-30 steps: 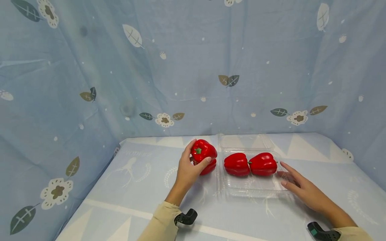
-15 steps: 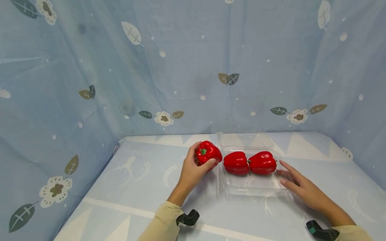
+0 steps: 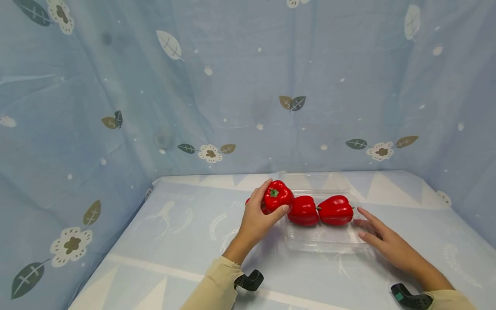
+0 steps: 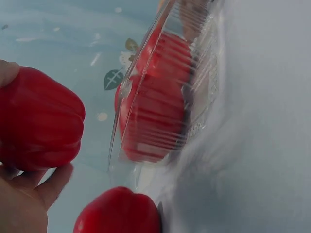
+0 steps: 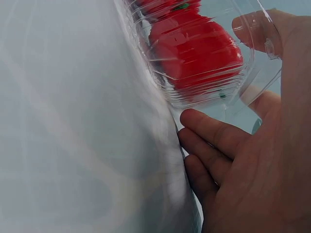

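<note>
In the head view, my left hand (image 3: 260,217) grips a red bell pepper (image 3: 278,196) with its green stem facing me, over the container's left edge. The left wrist view shows that held pepper (image 4: 41,119) raised, and a second pepper (image 4: 119,213) on the table below it; in the head view my hand mostly hides this second one. Two more peppers (image 3: 303,210) (image 3: 335,210) lie end to end in a clear plastic container (image 3: 317,234). At the container's right end rests my right hand (image 3: 391,245), fingers spread and lightly bent at its wall and rim.
The container's hinged clear lid (image 3: 315,181) lies folded back behind it. A pale patterned cloth covers the table (image 3: 186,254). Blue curtain fabric (image 3: 248,86) with leaves and flowers rises at the back and sides.
My left hand has carried its pepper up and to the right, off the spot above the other loose pepper and over the container's left side. The right hand stays in place.
</note>
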The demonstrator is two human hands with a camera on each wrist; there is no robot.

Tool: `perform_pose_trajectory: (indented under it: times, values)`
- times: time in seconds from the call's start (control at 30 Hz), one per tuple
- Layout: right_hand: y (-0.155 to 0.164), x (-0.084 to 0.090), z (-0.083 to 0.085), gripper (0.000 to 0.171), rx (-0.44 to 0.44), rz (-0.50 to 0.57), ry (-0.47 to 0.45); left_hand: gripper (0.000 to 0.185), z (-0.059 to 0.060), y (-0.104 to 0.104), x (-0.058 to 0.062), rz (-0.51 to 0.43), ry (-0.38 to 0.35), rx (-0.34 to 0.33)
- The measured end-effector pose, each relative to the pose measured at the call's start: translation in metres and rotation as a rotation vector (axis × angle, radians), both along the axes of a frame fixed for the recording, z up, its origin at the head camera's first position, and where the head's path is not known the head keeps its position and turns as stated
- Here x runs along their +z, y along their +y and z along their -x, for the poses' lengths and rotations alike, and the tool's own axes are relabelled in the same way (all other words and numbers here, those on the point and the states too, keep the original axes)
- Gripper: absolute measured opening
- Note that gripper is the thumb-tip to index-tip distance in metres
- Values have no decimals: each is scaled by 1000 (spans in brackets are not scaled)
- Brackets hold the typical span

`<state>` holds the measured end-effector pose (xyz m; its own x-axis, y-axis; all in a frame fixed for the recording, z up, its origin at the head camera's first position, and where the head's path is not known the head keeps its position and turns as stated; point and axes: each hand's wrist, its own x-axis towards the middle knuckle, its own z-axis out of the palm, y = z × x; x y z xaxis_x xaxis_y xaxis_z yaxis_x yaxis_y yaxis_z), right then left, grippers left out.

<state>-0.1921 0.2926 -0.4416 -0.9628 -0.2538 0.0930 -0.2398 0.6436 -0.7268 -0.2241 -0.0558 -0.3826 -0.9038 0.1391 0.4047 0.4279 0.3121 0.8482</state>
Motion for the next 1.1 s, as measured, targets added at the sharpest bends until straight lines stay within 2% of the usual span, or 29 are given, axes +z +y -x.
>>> perform_pose_trajectory:
  times: [0.2, 0.33, 0.47, 0.73, 0.83, 1.1]
  values:
    - [0, -1, 3, 70, -1, -6, 4, 78, -1, 11, 3, 40, -13, 0]
    - [0, -2, 3, 70, 4, 6, 10, 82, -1, 18, 3, 14, -63, -19]
    - [1, -2, 0, 71, 7, 6, 3, 80, -2, 25, 4, 26, -98, -34]
    - [-3, 1, -2, 71, -3, -6, -3, 72, -5, 38, 7, 160, -4, -85]
    - [-3, 0, -1, 71, -10, -7, -15, 71, -7, 41, 7, 208, 10, -111]
    - [-3, 1, -2, 70, 2, -31, 61, 72, -12, 55, 13, 309, -46, -168]
